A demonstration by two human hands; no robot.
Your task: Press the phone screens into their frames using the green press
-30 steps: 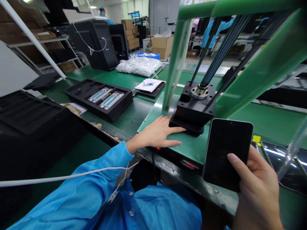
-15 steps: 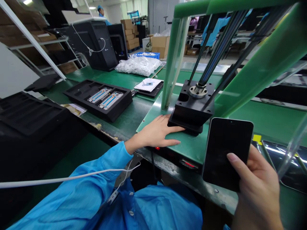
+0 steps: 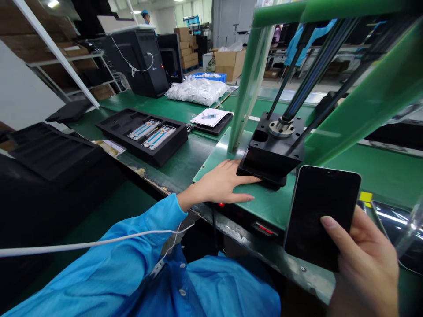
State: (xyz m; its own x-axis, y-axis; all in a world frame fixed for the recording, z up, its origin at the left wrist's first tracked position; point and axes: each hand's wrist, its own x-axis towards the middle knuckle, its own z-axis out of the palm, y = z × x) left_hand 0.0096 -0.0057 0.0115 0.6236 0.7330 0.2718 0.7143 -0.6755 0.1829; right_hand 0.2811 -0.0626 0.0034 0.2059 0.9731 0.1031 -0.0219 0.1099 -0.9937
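Observation:
My left hand [image 3: 223, 182] lies flat with fingers spread on the green base plate [image 3: 211, 164] of a press. Its fingertips reach to the side of the black press block [image 3: 272, 154], and some of them are hidden by the block's lower edge. A metal flange [image 3: 281, 128] joins the block to the rods [image 3: 306, 75] above. In my right hand [image 3: 366, 251] is a smartphone [image 3: 322, 215], held upright with its dark screen facing me and my thumb across the glass.
A black foam tray [image 3: 165, 147] with two phone frames [image 3: 158, 137] sits left of the press. Behind it are papers [image 3: 208, 118], a bag of white parts [image 3: 196, 91] and a black cabinet [image 3: 139, 64]. Green posts [image 3: 246, 88] frame the press. More phone screens [image 3: 396, 224] lie at right.
The whole scene has shifted slightly to the right in view. My left hand stays on the base plate, and the smartphone remains in my right hand.

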